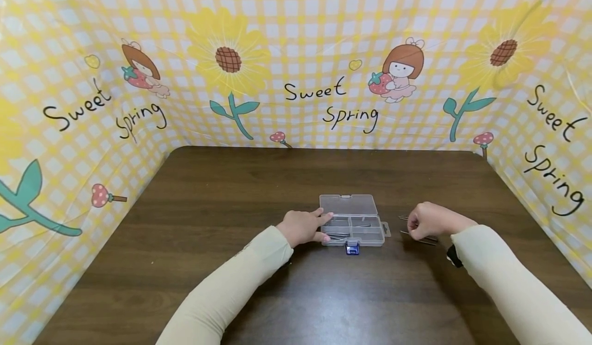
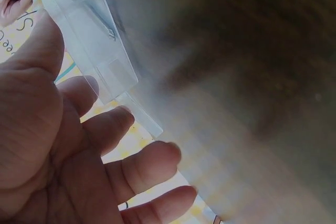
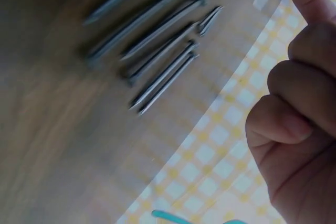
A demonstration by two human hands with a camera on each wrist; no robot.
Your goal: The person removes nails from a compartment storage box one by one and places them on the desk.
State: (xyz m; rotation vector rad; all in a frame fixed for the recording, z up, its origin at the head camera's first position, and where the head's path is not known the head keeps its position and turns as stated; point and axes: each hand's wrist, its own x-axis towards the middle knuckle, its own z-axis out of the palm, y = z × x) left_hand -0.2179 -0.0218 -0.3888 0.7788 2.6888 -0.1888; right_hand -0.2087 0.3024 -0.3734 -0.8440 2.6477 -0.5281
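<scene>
A clear plastic compartment box (image 1: 367,236) stands on the table with its lid (image 1: 349,204) swung back. Nails (image 1: 339,235) lie in its front left compartment, and a thin one shows toward the right. My left hand (image 1: 302,227) rests on the box's left edge, fingers fairly straight, thumb near the front. To the right of the box, my right hand (image 1: 427,220) hovers over the table with its fingers curled. It pinches what seems to be a nail; only a small dark bit shows at the fingertips. Several loose nails (image 3: 163,72) lie below that hand.
A blue latch (image 1: 352,248) sticks out from the box's front, and a clear hanging tab (image 1: 386,229) from its right side. The brown wooden table (image 1: 222,191) is enclosed by a yellow checked cloth (image 1: 296,41) at the back and sides.
</scene>
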